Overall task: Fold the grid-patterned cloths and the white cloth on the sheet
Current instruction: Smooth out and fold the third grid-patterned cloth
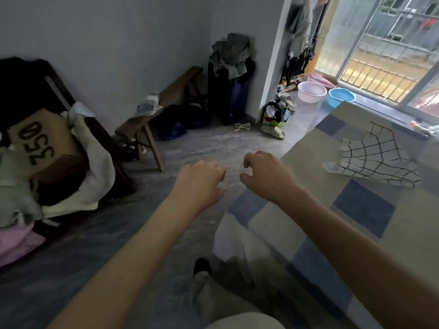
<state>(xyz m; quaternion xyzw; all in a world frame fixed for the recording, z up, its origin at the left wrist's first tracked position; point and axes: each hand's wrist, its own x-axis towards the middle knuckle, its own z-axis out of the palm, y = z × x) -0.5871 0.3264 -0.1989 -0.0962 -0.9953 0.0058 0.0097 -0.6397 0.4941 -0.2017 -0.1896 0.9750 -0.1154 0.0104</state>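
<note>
Here the left hand (200,180) and right hand (267,173) hover over the floor (194,143) with fingers loosely curled, holding nothing. A grid-patterned cloth (377,160) lies rumpled on the checkered sheet (363,210), well right of both hands, its long side running left to right.

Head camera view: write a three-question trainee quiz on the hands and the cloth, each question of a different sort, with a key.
1. True or false: the left hand is gripping the grid-patterned cloth.
2. Where does the grid-patterned cloth lie? A) on the wooden bench B) on the checked sheet C) in the blue basin
3. Fill in: the right hand holds ____.

Key:
1. False; both hands hang over the floor, apart from the cloth.
2. B
3. Nothing; its fingers are loosely curled and empty.
</note>
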